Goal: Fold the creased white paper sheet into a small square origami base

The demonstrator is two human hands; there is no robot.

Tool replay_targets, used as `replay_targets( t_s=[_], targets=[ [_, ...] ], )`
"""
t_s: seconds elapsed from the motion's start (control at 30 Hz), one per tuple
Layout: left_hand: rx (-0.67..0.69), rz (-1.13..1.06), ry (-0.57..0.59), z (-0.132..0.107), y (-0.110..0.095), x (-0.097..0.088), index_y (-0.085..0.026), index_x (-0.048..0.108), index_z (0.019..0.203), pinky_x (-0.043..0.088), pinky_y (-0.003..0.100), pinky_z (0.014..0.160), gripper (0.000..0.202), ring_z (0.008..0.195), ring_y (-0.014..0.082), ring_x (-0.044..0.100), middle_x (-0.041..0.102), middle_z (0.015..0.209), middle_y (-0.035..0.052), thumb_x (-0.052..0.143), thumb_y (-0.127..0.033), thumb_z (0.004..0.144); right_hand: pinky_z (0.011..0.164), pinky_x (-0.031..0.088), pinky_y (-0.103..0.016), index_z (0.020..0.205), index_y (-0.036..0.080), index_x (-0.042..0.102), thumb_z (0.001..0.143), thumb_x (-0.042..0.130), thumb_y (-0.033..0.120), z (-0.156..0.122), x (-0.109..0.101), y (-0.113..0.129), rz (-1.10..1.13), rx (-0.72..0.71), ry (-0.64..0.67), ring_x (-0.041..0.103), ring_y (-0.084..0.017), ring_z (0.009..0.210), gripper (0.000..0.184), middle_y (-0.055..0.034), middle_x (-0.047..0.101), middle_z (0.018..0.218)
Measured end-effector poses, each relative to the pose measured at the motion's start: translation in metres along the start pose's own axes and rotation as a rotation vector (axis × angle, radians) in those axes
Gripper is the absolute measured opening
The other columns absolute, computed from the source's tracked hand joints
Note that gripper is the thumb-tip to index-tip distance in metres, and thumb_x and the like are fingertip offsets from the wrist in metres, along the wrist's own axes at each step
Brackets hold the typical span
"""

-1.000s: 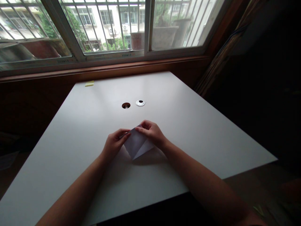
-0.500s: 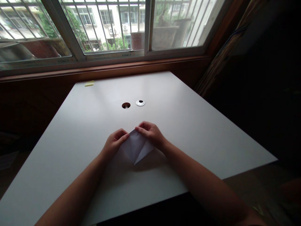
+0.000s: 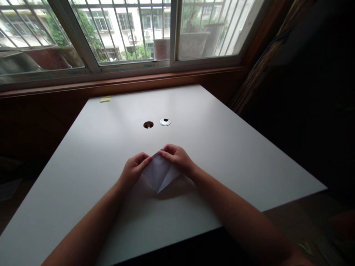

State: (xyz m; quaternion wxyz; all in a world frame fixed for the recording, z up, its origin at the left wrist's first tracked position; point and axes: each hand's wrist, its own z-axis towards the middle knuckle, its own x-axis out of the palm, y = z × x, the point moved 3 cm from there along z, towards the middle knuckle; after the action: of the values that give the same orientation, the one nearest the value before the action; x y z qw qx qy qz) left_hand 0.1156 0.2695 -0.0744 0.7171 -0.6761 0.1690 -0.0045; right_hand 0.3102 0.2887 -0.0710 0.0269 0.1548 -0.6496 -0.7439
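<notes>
A folded sheet of white paper [image 3: 159, 170] is held between my two hands over the near middle of the table. One pointed corner faces me, and crease lines run up from it. My left hand [image 3: 135, 167] pinches the paper's left edge between thumb and fingers. At the upper right edge, my right hand [image 3: 177, 158] grips it with the thumb on top. My fingers hide parts of the far edges. The paper casts a shadow on the table to its lower right.
The white tabletop [image 3: 222, 147] has a round cable hole [image 3: 148, 125] with a grommet cover [image 3: 165, 122] beside it. A yellow sticky note [image 3: 105, 99] lies at the far left edge. A barred window [image 3: 133, 33] stands behind the table.
Both hands keep their grip on the paper. My right hand and the paper's near corner have shifted very slightly left; otherwise little differs.
</notes>
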Motion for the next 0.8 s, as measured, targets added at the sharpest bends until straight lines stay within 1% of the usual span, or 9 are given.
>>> replay_targets(
  t_s=[0.27, 0.4, 0.57, 0.67, 0.8],
  targets=[
    [0.019, 0.039, -0.024, 0.001, 0.002, 0.0, -0.017, 0.068, 0.08, 0.039, 0.024, 0.059, 0.029, 0.067, 0.0155, 0.053, 0.062, 0.072, 0.0015, 0.063, -0.045, 0.085, 0.059, 0.037, -0.025, 0.075, 0.018, 0.065, 0.081, 0.065, 0.054, -0.001, -0.001, -0.001, -0.005, 0.001, -0.031, 0.052, -0.014, 0.066, 0.036, -0.0001, 0.061, 0.07],
    [0.022, 0.037, -0.075, 0.001, 0.002, -0.002, -0.017, 0.067, 0.081, 0.038, 0.023, 0.057, 0.028, 0.065, 0.0148, 0.052, 0.061, 0.071, 0.0008, 0.062, -0.045, 0.085, 0.056, 0.036, -0.025, 0.075, 0.018, 0.065, 0.079, 0.066, 0.055, -0.001, -0.002, -0.002, -0.016, 0.016, -0.031, 0.051, -0.013, 0.063, 0.038, 0.0002, 0.06, 0.068],
    [0.029, 0.025, -0.149, 0.002, 0.002, -0.004, -0.018, 0.066, 0.079, 0.035, 0.023, 0.054, 0.029, 0.061, 0.0137, 0.05, 0.059, 0.068, -0.0003, 0.063, -0.046, 0.085, 0.059, 0.039, -0.026, 0.078, 0.018, 0.067, 0.081, 0.065, 0.055, -0.001, -0.002, -0.002, -0.032, 0.008, -0.02, 0.054, -0.015, 0.066, 0.037, -0.0019, 0.064, 0.073],
    [0.038, 0.0, -0.201, 0.003, 0.002, -0.006, -0.018, 0.066, 0.079, 0.035, 0.023, 0.053, 0.029, 0.06, 0.0135, 0.048, 0.059, 0.068, -0.0006, 0.064, -0.046, 0.084, 0.061, 0.041, -0.027, 0.085, 0.019, 0.068, 0.08, 0.066, 0.054, -0.002, -0.002, -0.001, -0.028, -0.005, -0.032, 0.057, -0.016, 0.069, 0.036, -0.0024, 0.065, 0.077],
    [0.033, -0.048, -0.261, 0.004, 0.006, -0.01, -0.018, 0.064, 0.081, 0.035, 0.023, 0.054, 0.029, 0.06, 0.0128, 0.048, 0.058, 0.067, -0.0012, 0.062, -0.047, 0.085, 0.068, 0.047, -0.028, 0.104, 0.022, 0.065, 0.078, 0.069, 0.051, -0.002, -0.003, -0.001, 0.024, -0.013, -0.07, 0.061, -0.017, 0.079, 0.039, -0.0038, 0.066, 0.094]
  ],
)
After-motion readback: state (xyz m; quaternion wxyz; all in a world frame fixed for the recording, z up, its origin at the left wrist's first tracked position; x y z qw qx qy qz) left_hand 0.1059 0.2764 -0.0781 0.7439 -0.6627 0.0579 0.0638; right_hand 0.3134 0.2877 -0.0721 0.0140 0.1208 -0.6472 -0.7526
